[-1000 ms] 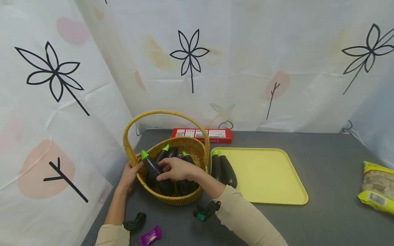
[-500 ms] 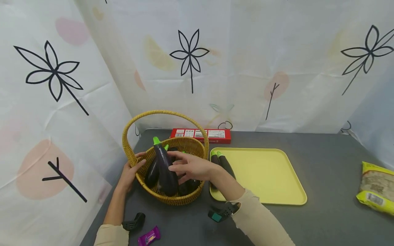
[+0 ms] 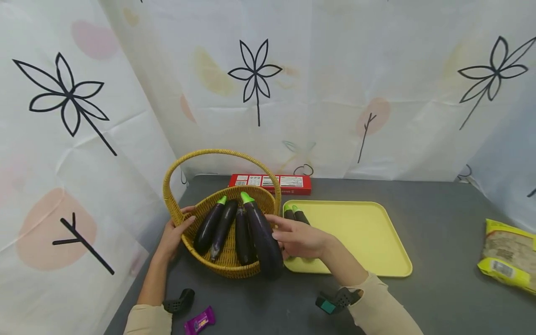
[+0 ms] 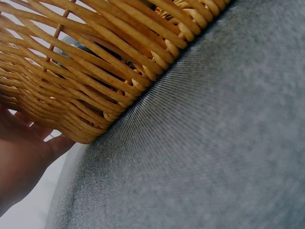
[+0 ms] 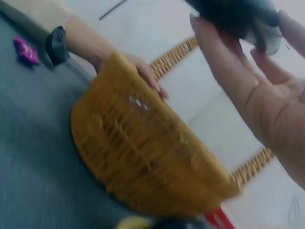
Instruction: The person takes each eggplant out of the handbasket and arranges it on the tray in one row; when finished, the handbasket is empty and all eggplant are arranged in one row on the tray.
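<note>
My right hand [image 3: 303,239] grips a dark purple eggplant [image 3: 264,242] by its side, over the right rim of a wicker basket [image 3: 234,271]. The eggplant's green stem end points up and away, and in the right wrist view its blunt end [image 5: 238,21] shows between thumb and fingers, raised above the basket. With thumb and fingers, my left hand [image 3: 172,236] holds the basket's left rim near the foot of the arched handle [image 3: 222,152]. Three more eggplants [image 3: 224,228] lie inside. On the yellow tray [image 3: 360,239], two eggplants [image 3: 300,215] are partly hidden behind my right hand.
Behind the basket lies a red box [image 3: 295,184] near the patterned curtain [image 3: 331,107]. A purple-wrapped snack [image 3: 200,321] is on the grey table [image 3: 259,311] in front. Far right lies a yellow bag [image 3: 508,253].
My right hand has lifted the eggplant from among the others and carried it rightward to the basket's right rim. My left hand has stayed on the left rim.
</note>
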A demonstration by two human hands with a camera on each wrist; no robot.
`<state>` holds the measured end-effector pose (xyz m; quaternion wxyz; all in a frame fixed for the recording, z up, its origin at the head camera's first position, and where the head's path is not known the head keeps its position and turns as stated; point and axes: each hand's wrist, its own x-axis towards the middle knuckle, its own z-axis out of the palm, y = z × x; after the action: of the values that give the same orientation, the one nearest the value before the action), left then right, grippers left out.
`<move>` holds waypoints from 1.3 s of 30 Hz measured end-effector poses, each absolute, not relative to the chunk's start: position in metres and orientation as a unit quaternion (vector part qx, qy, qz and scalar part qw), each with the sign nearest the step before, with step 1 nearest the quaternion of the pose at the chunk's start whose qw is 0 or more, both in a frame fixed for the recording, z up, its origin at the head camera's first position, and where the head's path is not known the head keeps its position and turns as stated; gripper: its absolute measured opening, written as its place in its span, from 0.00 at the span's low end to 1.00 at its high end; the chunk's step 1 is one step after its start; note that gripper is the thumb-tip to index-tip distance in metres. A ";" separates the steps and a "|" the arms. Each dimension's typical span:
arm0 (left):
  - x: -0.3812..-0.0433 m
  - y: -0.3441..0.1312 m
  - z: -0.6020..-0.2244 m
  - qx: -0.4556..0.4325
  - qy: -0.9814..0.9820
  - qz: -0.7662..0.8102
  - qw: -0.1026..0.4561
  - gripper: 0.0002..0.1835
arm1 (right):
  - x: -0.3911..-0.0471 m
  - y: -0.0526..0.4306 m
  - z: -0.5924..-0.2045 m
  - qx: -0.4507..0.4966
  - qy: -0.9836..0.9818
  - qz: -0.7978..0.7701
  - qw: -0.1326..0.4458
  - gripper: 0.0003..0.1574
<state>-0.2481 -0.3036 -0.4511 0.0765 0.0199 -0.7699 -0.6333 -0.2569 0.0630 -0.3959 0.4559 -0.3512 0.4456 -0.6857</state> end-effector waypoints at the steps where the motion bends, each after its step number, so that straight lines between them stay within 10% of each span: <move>1: -0.248 -0.304 -0.451 0.020 -0.770 -0.633 0.076 0.26 | -0.258 0.070 -0.399 -0.355 0.439 -0.690 0.453 0.45; 18: -0.254 -0.308 -0.442 0.016 -0.764 -0.640 0.078 0.28 | -0.273 0.192 -0.445 -0.275 0.438 -0.765 0.383 0.28; 39: -0.247 -0.301 -0.451 0.011 -0.755 -0.650 0.090 0.26 | -0.288 0.178 -0.455 -0.110 0.679 -0.672 0.273 0.33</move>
<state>-0.2468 -0.3008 -0.4513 0.0897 0.0110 -0.7545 -0.6500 -0.2879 0.1779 -0.4549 0.2733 -0.1102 0.6789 -0.6725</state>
